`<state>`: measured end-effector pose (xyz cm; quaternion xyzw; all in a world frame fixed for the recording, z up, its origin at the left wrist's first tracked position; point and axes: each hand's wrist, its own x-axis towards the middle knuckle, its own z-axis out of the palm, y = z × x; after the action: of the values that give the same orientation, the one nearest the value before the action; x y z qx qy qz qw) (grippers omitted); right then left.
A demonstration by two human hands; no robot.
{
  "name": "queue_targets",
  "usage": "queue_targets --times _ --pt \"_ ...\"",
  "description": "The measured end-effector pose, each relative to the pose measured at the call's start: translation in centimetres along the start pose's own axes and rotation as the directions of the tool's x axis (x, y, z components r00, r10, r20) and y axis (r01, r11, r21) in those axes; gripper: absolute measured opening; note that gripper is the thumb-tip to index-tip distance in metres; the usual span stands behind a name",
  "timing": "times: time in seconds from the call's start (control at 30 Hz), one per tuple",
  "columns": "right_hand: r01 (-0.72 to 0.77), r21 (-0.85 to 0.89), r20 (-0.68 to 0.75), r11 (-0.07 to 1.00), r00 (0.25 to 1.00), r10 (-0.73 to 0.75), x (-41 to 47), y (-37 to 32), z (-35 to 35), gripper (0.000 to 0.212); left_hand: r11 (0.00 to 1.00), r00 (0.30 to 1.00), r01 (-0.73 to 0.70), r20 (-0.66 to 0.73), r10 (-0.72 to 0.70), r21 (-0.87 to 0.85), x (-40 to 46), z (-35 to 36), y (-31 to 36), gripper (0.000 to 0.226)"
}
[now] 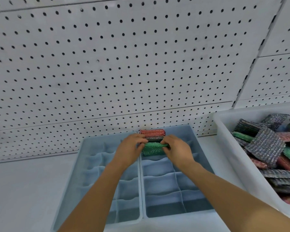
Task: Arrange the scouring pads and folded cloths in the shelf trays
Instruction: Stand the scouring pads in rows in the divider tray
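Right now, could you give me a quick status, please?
Both hands, left hand and right hand, gripping green pad. Going into right tray. Nothing blocking.

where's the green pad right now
In the head view, the green glittery scouring pad sits at the back of the right blue divided tray, just before the red pad.

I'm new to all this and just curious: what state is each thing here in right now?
Green pad: rolled, held at both ends, at its slot.
Red pad: rolled, in the back slot.
Left hand: grips the green pad.
Right hand: pinches the green pad.
Right tray: mostly unfilled.
Left tray: visible slots unfilled.
Bin: heaped with loose pads.
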<state>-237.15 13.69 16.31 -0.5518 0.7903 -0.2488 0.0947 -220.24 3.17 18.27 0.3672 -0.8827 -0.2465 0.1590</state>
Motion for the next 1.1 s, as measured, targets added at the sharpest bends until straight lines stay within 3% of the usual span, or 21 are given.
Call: queue_targets --times 0.13,0.2,0.33,0.43,0.5,0.6,0.73,0.83,0.97,1.1 --pt "0.073 -0.084 0.076 0.994 0.995 -0.066 -0.4 -0.9 -1.5 0.037 0.993 0.999 -0.022 -0.022 0.024 0.113 -0.1 0.4 0.5 0.023" --pt "0.107 -0.109 0.065 0.988 0.993 -0.1 -1.9 -0.5 -3.2 0.047 0.992 0.991 -0.04 -0.122 0.055 0.12 -0.4 0.7 0.9 0.024" --pt "0.105 0.071 -0.255 0.992 0.963 -0.083 -5.7 3.8 -8.7 0.025 0.992 0.952 -0.119 -0.279 0.127 0.048 0.0 1.9 5.8 0.02" --pt "-0.008 0.096 -0.445 0.995 0.894 0.05 -7.5 8.1 -13.7 0.017 0.964 0.936 -0.263 -0.251 0.245 -0.041 1.5 4.1 12.7 0.019" --pt "-0.14 0.114 -0.481 0.984 0.858 0.178 -8.5 10.8 -16.9 0.018 0.931 0.925 -0.35 -0.196 0.325 -0.104 2.7 6.3 17.3 0.021" --pt "-0.349 0.038 -0.438 0.936 0.837 0.329 -9.7 15.4 -20.2 0.021 0.923 0.934 -0.356 -0.051 0.353 -0.145 4.2 9.9 23.4 0.032" --pt "-0.53 -0.209 -0.322 0.822 0.831 0.454 -10.9 20.9 -22.2 0.012 0.921 0.942 -0.327 0.155 0.299 0.212 5.6 13.8 28.2 0.062" --pt "-0.534 -0.448 -0.181 0.717 0.839 0.513 -11.3 22.1 -22.2 0.012 0.91 0.956 -0.278 0.178 0.232 0.309 6.1 15.2 29.0 0.075" --pt "-0.517 -0.534 -0.195 0.669 0.845 0.498 -11.2 22.6 -22.3 0.018 0.956 0.962 -0.25 0.153 0.228 0.151 5.9 15.8 29.7 0.074" --pt "-0.528 -0.475 -0.35 0.704 0.847 0.399 -12.0 22.2 -22.8 0.009 0.943 0.967 -0.147 0.156 0.2 -0.297 5.5 14.8 29.7 0.05"
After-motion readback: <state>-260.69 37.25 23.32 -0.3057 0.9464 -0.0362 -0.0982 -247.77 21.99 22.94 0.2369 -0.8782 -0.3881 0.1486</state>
